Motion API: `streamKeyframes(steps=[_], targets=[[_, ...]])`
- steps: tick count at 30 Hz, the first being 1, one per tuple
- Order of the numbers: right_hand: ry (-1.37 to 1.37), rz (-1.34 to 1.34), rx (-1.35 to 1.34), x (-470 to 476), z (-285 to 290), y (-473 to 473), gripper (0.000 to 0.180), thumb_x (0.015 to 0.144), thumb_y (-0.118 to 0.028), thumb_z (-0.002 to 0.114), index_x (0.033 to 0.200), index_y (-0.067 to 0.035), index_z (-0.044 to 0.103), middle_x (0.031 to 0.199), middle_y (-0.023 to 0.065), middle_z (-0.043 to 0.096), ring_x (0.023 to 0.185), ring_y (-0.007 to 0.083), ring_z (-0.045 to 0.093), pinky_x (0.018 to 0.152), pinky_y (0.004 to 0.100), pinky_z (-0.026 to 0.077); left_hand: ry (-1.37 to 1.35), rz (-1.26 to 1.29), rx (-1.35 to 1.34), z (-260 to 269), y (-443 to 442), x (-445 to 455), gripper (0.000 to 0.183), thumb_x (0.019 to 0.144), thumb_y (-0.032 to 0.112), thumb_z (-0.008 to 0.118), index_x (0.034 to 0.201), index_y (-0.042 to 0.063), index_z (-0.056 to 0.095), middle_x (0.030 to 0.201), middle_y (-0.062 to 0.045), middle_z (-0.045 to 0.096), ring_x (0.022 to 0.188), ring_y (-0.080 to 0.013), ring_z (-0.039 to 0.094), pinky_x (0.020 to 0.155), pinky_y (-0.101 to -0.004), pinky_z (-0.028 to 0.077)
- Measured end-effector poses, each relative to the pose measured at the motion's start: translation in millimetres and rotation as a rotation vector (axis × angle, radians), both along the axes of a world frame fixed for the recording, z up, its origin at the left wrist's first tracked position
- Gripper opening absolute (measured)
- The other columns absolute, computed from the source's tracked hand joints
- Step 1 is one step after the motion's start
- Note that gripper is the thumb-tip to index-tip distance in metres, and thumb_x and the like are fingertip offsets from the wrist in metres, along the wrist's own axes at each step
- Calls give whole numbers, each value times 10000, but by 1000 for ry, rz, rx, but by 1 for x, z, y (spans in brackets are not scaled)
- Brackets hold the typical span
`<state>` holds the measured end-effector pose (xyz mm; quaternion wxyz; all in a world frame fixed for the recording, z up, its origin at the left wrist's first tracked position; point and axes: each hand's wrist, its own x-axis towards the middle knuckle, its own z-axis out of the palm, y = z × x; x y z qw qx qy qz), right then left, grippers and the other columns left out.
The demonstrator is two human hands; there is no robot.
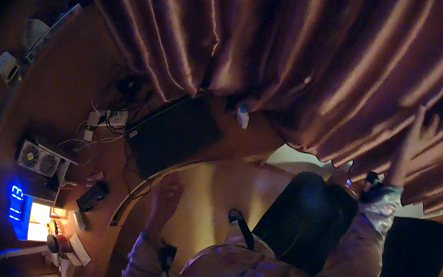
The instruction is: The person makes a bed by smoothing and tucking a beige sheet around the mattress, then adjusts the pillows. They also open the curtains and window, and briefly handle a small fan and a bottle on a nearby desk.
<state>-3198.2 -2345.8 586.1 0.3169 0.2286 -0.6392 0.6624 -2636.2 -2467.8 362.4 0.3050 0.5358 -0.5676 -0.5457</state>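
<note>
My right hand (pixel 422 132) is raised at the right, its fingers spread in front of the satiny curtain (pixel 296 42). Whether the fingertips touch the cloth, I cannot tell. Nothing shows in that hand, and a dark device (pixel 372 189) is strapped near its wrist. My left hand (pixel 168 195) hangs low beside the curved edge of the wooden desk, dim and blurred, so its fingers are hard to make out. Nearest to it on the desk lies a dark flat rectangular panel (pixel 179 136). A small white bottle with a blue top (pixel 243 118) stands close to the curtain's lower edge.
On the desk (pixel 71 107) are power adapters with tangled cables (pixel 110 117), a twin-fan unit (pixel 38 158), a black box-shaped device (pixel 92 196), a blue-lit digital clock (pixel 16 202) and a glowing lamp (pixel 39 221). Black padded seats (pixel 306 220) are on the floor at right.
</note>
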Motion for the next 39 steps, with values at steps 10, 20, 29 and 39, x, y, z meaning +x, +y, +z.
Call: streamKeyframes(steps=[10, 20, 29, 39], targets=[[-158, 124, 242, -161, -5, 37, 740, 852, -309, 645, 1384, 52, 278, 1339, 185, 426, 1224, 251, 403, 1041, 321, 295, -616, -493, -674, 0, -145, -268, 362, 857, 313, 535, 1094, 41, 558, 1080, -185, 605, 1005, -280, 579, 866, -364, 451], [-402, 674, 3, -156, -6, -6, 617, 907, -383, 541, 1344, 8, 353, 1376, 131, 353, 1252, 246, 342, 1080, 368, 245, -24, -251, -723, -20, -173, -267, 340, 855, 235, 555, 1159, 83, 539, 1059, -170, 611, 980, -294, 589, 842, -395, 463], [-154, 685, 159, -16, 17, -254, 472, 903, -331, 540, 1240, -7, 475, 1149, 133, 528, 996, 224, 509, 914, 323, 418, -35, -206, -370, 17, -137, -66, 402, 875, 228, 591, 1253, 125, 502, 1203, -149, 562, 1089, -274, 562, 892, -376, 469], [36, 800, 264, 231, 53, -536, 403, 889, -280, 530, 1203, -28, 508, 1070, 148, 569, 936, 242, 553, 865, 339, 445, -284, 301, -293, 62, -104, 155, 382, 831, 107, 641, 1199, 77, 542, 1074, -142, 617, 935, -201, 619, 773, -313, 505]])
